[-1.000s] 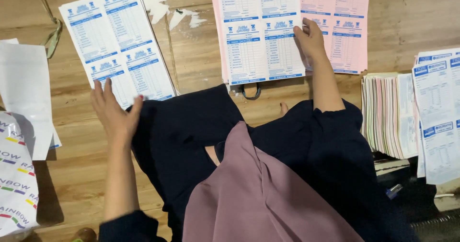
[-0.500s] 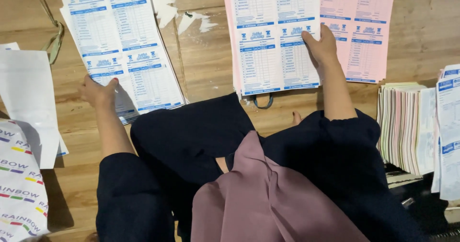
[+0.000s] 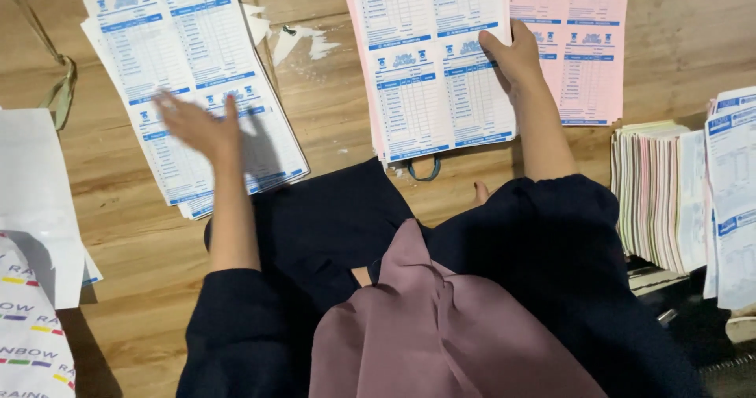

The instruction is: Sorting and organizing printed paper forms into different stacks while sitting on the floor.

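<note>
- I sit on the wooden plank floor (image 3: pixel 126 233) with printed forms spread in front of my knees.
- My left hand (image 3: pixel 197 126) hovers, fingers spread and blurred, over the stack of white paper forms with blue headers (image 3: pixel 157 59) lying toward the floor's far left. The hand grips nothing; whether it touches the top sheet I cannot tell.
- My right hand (image 3: pixel 516 55) lies flat on the white-and-blue printed sheet (image 3: pixel 429 67), fingers extended along its right edge, pressing rather than pinching. That sheet tops the stack of pink paper forms (image 3: pixel 587 44) straight ahead of me.
- Just right of my right knee stands a thick bundle of mixed white, pink and green sheets (image 3: pixel 657 193), with more white-and-blue forms (image 3: pixel 732 185) beside it at the right edge of view.
- Torn white paper scraps (image 3: pixel 303 40) lie between the two stacks; a small blue rubber band (image 3: pixel 431 174) pokes out beneath the middle stack's near edge.
- Risks, as I judge them: a quick left-hand sweep could fan the left stack further, since its sheets already sit skewed.
- My right hand could drag two sheets at once, or slide the white sheet askew on the pink ones.
- Scraps could get caught between sheets.
</note>
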